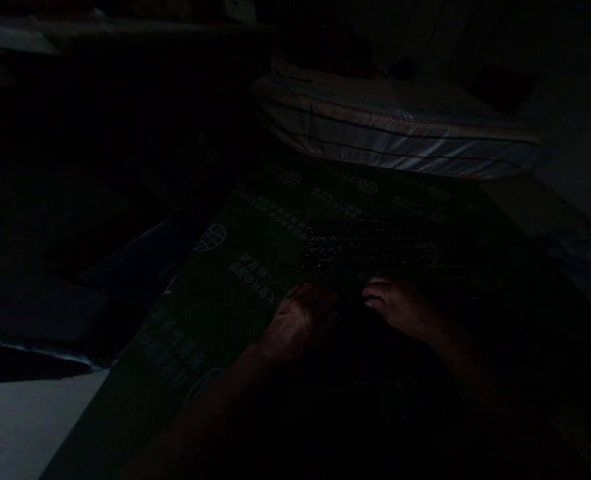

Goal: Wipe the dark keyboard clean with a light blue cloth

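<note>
The scene is very dark. My left hand (300,321) rests palm down low over the green printed board (255,247), its fingers bent over something too dark to make out. Facing it a short gap away, my right hand (398,305) has its thumb and fingers drawn together. What lies between and under the fingertips is black and cannot be told apart from the shadow. Just beyond both hands lie several long dark strips (370,243) side by side, with small glints along them.
A thick striped mattress-like pad (400,137) lies across the far end of the board. Dark shapes with a bluish panel (135,253) stand at left, beside a pale surface (30,413) at lower left. A light-edged shelf or ledge (20,33) runs along the upper left.
</note>
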### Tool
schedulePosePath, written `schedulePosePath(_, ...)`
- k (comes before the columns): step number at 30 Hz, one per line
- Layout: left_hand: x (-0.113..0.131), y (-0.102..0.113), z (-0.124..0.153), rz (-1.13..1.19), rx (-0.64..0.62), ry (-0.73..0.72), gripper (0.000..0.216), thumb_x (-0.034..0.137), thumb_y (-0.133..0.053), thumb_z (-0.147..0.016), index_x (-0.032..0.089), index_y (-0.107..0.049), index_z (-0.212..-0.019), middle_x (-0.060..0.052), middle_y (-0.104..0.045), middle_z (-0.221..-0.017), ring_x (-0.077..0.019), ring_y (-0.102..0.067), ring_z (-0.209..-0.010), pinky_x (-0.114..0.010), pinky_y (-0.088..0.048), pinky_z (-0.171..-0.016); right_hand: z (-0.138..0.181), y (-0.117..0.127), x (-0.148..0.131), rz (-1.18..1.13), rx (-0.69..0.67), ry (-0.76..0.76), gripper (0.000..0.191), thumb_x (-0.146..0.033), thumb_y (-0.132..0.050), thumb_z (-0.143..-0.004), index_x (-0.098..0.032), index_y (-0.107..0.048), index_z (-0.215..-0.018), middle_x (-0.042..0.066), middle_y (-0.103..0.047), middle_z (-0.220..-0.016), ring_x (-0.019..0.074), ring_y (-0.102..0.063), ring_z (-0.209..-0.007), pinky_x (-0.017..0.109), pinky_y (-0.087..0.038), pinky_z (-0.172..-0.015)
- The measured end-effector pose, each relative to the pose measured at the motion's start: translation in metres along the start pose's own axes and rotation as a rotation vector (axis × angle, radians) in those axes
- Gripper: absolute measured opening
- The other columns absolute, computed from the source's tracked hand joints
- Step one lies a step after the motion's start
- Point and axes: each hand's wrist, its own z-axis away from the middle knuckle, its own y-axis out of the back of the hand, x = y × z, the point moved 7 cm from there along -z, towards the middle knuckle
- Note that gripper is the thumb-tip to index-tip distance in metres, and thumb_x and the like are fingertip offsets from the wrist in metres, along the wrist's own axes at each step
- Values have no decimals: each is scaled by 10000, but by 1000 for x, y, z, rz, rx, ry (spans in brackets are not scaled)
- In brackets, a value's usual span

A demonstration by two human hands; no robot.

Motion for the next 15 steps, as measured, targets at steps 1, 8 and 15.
schedulePosePath(1, 0, 0, 0, 2, -1, -1, 285, 300, -472, -931, 139, -613, -1118, -105, -674, -1099, -227, -625, -1014, -409, -537, -852, 1, 0, -1, 14, 2, 5, 155, -106, -542, -856, -181, -665, -801, 55, -648, -918, 170, -628, -813, 287, -465, -720)
schedulePosePath(8, 0, 0, -1, 8, -21, 13, 279, 287, -475, -930, 138, -613, -1121, -105, -675, -1095, -225, -625, -1012, -408, -538, -863, 5, -1, -5, 73, 85, 67, 160, -104, -545, -854, -189, -665, -794, 48, -659, -889, 160, -630, -767, 273, -473, -684)
schedulePosePath(15, 1, 1, -2, 2, -22, 6, 289, 291, -459, -933, 134, -614, -1120, -119, -673, -1092, -232, -629, -1011, -423, -544, -849, 11, 0, -4, 3, 231, 117, 182, -115, -546, -852, -212, -691, -801, 36, -696, -892, 152, -659, -776, 270, -522, -714)
